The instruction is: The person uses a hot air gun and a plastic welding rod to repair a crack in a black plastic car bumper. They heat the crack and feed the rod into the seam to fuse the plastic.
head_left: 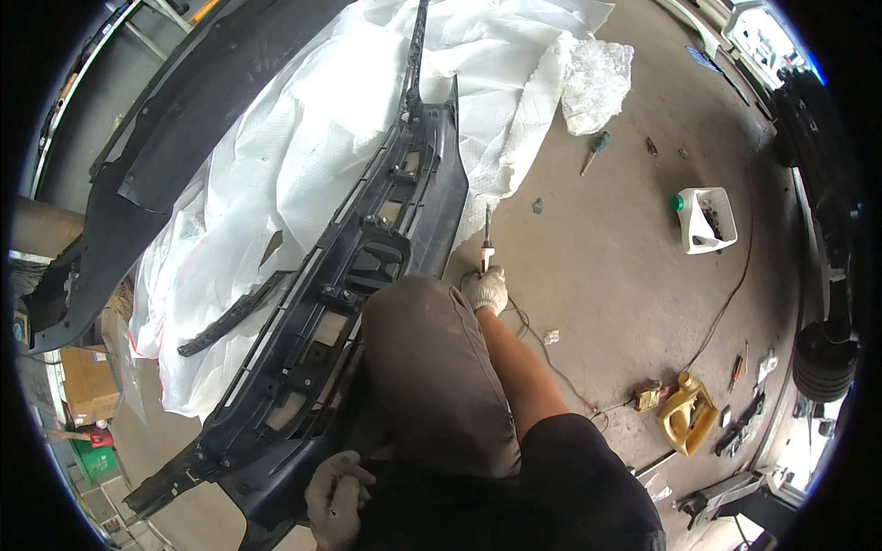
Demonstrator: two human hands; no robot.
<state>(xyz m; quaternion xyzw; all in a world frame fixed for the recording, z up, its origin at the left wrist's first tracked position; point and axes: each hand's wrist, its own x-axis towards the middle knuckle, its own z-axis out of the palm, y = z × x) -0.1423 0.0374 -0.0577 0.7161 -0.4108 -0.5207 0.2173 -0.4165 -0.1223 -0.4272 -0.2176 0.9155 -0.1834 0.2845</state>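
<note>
My right hand (487,290), in a pale knit glove, grips a soldering iron (487,256) by its white and red handle. The iron's dark metal shaft points away from me, and a cord trails behind the hand. My left hand (336,500), also gloved, is at the lower edge beside a black plastic car bumper (435,188). Its fingers are curled together; what they hold, if anything, is hidden. The bumper runs diagonally from lower left to the far middle, and my bent knee (432,367) covers part of it. A broken black strip (234,317) lies left of the bumper.
White foam sheeting (303,156) spreads beneath the bumper. Another large dark panel (175,138) stands at left. On the floor to the right are a screwdriver (595,153), a cut white jug (712,241), a gold jug (694,424) and a cable (730,308).
</note>
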